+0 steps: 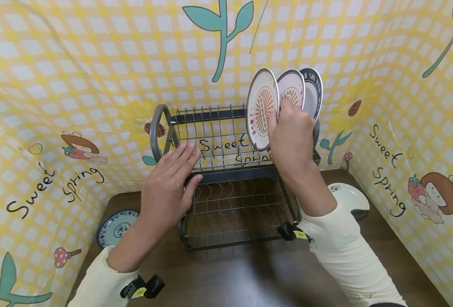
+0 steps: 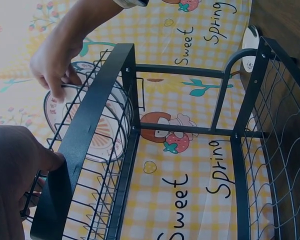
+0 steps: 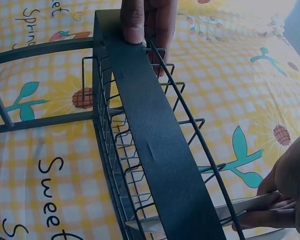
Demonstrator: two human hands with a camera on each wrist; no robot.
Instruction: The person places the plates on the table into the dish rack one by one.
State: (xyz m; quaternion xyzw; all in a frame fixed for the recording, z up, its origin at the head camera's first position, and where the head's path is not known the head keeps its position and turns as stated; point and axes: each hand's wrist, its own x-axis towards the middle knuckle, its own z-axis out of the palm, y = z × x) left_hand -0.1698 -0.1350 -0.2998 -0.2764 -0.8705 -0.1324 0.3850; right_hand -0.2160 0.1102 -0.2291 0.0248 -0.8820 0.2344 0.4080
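Note:
A two-tier black dish rack stands in front of me. My left hand grips its upper front bar near the left end, thumb on the front face and fingers over the wires behind, as the right wrist view shows. At the rack's right end my right hand pinches the lower edge of a white plate with an orange sunburst pattern. This plate stands upright among the upper wires. Just right of it stand a similar sunburst plate and a plate with a dark lettered rim, both partly covered.
A blue-patterned plate lies on the brown table left of the rack. To the right is a white dish, partly behind my right forearm. Yellow checked cloth walls in the back and both sides. The lower tier has wavy wires.

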